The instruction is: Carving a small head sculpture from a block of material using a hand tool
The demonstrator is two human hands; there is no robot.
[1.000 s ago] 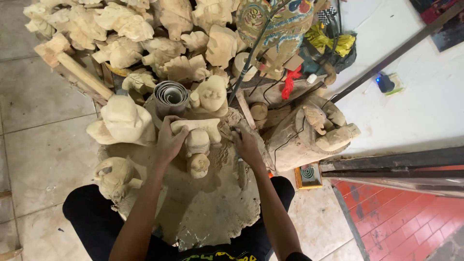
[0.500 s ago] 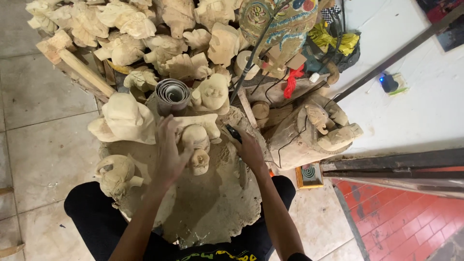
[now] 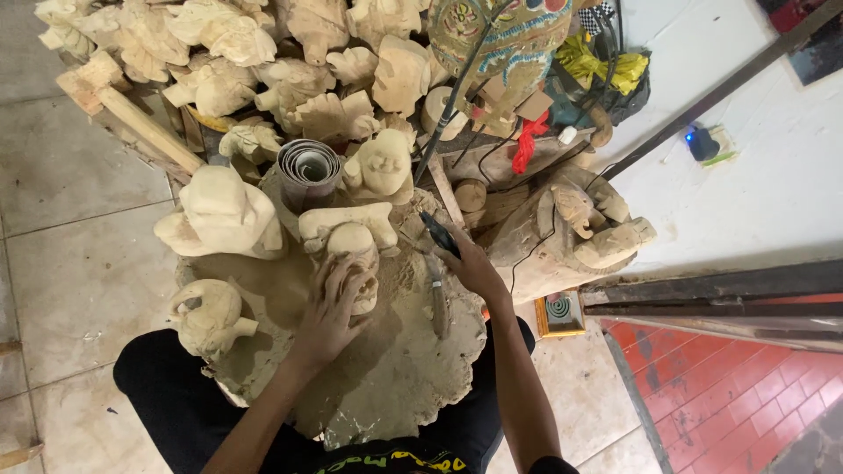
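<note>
left hand: grip wrapped around the small pale wooden figure, fingers curled on its side, pinning it to the tabletop
right hand: grip closed on a dark rotary tool, tip aimed toward the figure's upper right; whether the tip touches cannot be told
wooden figure: upright at the middle of the dusty round tabletop, just in front of a flat carved block with two lobes
tabletop: coated in pale sawdust, sits over the person's lap, dark trousers below
wood-handled tool: lies on the tabletop just right of the figure, under the right wrist
sandpaper roll: standing on end behind the block, beside a carved seated figure
large carved animal: left rear edge of tabletop
small carved animal: left front edge, apart from the left hand
pile of unfinished carvings: heaped behind the tabletop
painted mask: top centre, patterned in several colours
dark carved stump: right of the tabletop, near the right hand
floor: pale tiles left, red tiles lower right
</note>
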